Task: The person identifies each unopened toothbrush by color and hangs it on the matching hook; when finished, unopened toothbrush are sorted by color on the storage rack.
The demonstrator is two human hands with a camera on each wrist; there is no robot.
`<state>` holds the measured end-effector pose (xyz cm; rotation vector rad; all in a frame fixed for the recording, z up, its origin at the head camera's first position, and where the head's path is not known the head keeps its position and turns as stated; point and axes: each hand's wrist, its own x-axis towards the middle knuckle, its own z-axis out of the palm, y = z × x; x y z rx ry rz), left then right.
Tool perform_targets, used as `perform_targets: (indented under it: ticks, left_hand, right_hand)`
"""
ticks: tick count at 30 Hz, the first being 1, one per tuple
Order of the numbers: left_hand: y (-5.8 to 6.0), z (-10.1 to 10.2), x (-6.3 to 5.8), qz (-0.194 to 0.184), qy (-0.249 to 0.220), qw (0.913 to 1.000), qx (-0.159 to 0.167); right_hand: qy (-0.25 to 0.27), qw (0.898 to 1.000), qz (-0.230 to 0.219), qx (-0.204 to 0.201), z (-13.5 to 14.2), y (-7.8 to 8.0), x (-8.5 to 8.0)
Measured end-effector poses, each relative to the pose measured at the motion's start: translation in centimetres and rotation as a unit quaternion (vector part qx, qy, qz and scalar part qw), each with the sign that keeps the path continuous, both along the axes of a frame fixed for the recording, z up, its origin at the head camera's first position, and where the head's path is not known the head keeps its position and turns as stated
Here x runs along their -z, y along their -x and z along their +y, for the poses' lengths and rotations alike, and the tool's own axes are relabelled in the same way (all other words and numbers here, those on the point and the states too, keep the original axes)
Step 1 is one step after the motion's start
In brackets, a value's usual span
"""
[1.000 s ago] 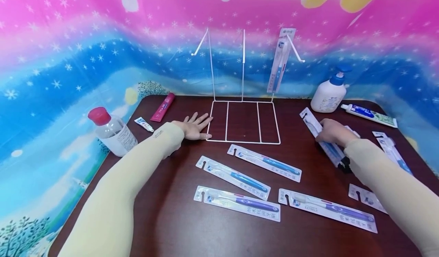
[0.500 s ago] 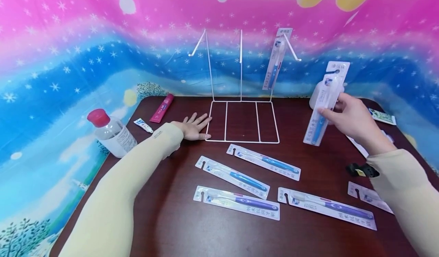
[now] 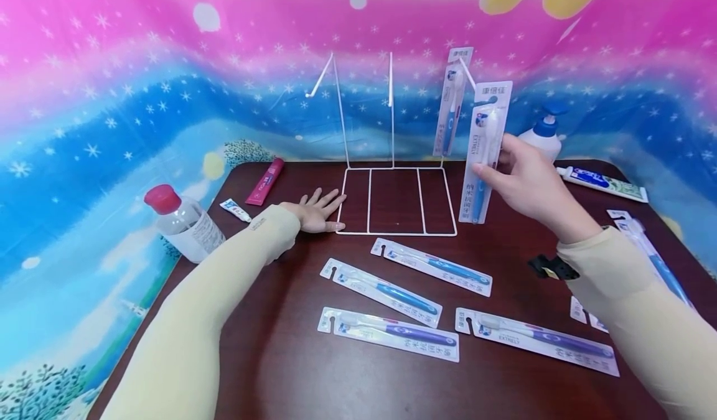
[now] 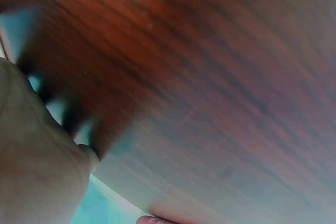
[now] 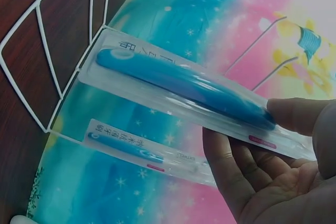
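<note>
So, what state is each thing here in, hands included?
White rack: standing, two hooks bare
Hung toothbrush pack: on the rack
Held toothbrush pack: nearly upright
Right hand: pinching that pack
Left hand: fingers spread, at rack's base
Loose toothbrush packs: lying flat
Red-capped bottle: cap on
Pump bottle: upright, partly hidden
Three tubes: lying down

- We see glossy clear plastic on the held toothbrush pack (image 3: pixel 483 149).
- The rack (image 3: pixel 369 202) looks to us like smooth, white-coated wire.
- Our tabletop (image 3: pixel 280 345) shows polished wood grain.
- We find the backdrop (image 3: pixel 168 96) matt, rippled cloth.
</note>
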<state>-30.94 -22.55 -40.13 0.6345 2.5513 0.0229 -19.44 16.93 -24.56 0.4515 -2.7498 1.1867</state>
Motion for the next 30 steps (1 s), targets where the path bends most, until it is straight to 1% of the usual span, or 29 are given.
perform_targets:
  ticks: [1, 3, 8, 12, 14, 17, 19, 20, 21, 23, 24, 25, 26, 27, 28, 30]
  left_hand:
    - [0.2, 0.0, 0.1, 0.000, -0.002, 1.0000, 0.000]
    - [0.3, 0.2, 0.0, -0.001, -0.001, 1.0000, -0.001]
    - [0.5, 0.7, -0.8, 0.000, 0.009, 0.9999, -0.004]
    - [1.3, 0.8, -0.2, 0.009, 0.019, 0.9998, 0.000]
    - [1.4, 0.8, 0.0, 0.012, 0.016, 0.9998, -0.001]
    - [1.3, 1.0, 0.3, 0.010, 0.010, 0.9999, -0.003]
    - [1.0, 1.1, 0.4, 0.007, 0.002, 1.0000, -0.001]
    - [0.7, 1.3, 0.3, 0.004, -0.003, 1.0000, -0.002]
    - [0.4, 1.4, 0.2, 0.004, -0.006, 1.0000, 0.000]
    - [0.1, 1.3, 0.4, 0.005, -0.025, 0.9997, 0.007]
    - [-0.1, 1.3, 0.3, 0.007, -0.025, 0.9996, 0.010]
    - [-0.1, 1.0, 0.5, 0.008, -0.031, 0.9994, 0.010]
    - [-0.2, 0.9, 0.4, 0.010, -0.026, 0.9996, 0.009]
    - [-0.1, 0.6, 0.7, 0.012, -0.023, 0.9996, 0.008]
    - [-0.2, 0.4, 0.7, 0.017, -0.018, 0.9996, 0.010]
    - [-0.5, 0.4, 0.1, 0.025, 0.003, 0.9997, 0.008]
  right_hand:
    - [-0.003, 1.000, -0.004, 0.004, 0.0, 0.2, 0.0]
    - [-0.009, 1.000, -0.009, 0.011, 0.1, 0.6, 0.0]
    - [-0.012, 1.000, -0.014, 0.020, 0.4, 1.4, 0.0]
    - [-0.013, 0.999, -0.018, 0.025, 0.5, 2.4, 0.1]
    - [-0.009, 0.999, -0.024, 0.024, 0.5, 3.1, 0.3]
    - [-0.002, 0.999, -0.034, 0.021, 0.4, 4.5, 0.6]
    - [0.002, 0.999, -0.042, 0.018, 0.2, 5.5, 0.8]
    - [0.003, 0.999, -0.046, 0.018, 0.2, 6.0, 0.9]
    - [0.005, 0.999, -0.047, 0.019, 0.1, 6.5, 1.0]
    - [0.009, 0.999, -0.047, 0.020, -0.1, 7.6, 1.3]
    - [0.012, 0.999, -0.045, 0.018, -0.3, 8.2, 1.4]
    - [0.016, 0.999, -0.044, 0.016, -0.5, 8.7, 1.6]
    - [0.019, 0.999, -0.043, 0.014, -0.7, 9.3, 1.8]
    - [0.022, 0.999, -0.039, 0.012, -0.9, 9.9, 1.9]
    - [0.023, 0.999, -0.037, 0.009, -1.0, 10.6, 2.1]
    - [0.026, 0.999, -0.032, 0.008, -1.3, 11.7, 2.3]
